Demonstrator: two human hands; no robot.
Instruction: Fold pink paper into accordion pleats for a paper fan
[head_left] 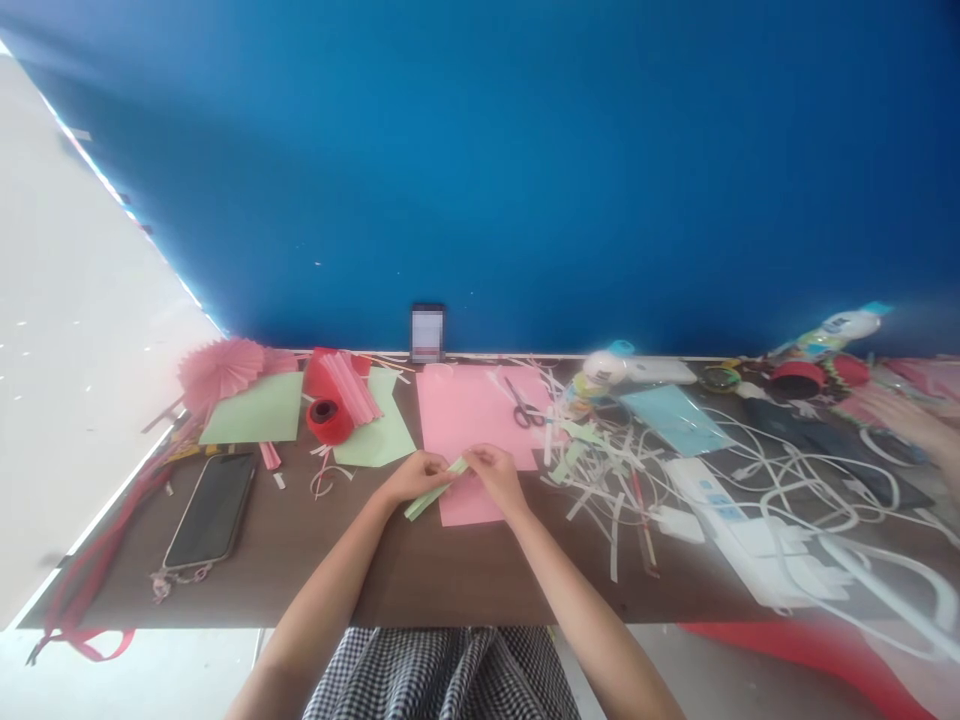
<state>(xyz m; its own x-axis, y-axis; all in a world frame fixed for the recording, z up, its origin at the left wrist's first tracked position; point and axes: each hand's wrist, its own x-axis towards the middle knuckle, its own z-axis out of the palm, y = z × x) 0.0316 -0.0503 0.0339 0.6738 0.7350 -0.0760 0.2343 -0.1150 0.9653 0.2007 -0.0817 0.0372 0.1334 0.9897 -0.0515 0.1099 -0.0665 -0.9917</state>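
Between my two hands is a narrow folded strip of green paper [426, 503], slanting down to the left. My left hand [417, 475] is closed around its middle part. With fingers pinched, my right hand [489, 470] grips the strip's upper right end. Under and behind the hands lie sheets of pink paper [465, 415] on the dark table [420, 590]. A pair of scissors [525, 408] rests on the pink paper, to the right of my hands. Fingertips partly hide the strip's upper end.
Left are a red tape roll [330, 422], pleated pink paper [221, 375], green sheets [255, 410] and a phone [211, 510]. Right are paper scraps [600, 480], a glue bottle [596, 378], a power strip [720, 510] with tangled cables and another person's hand [896, 410]. Another phone [427, 333] leans against the blue wall.
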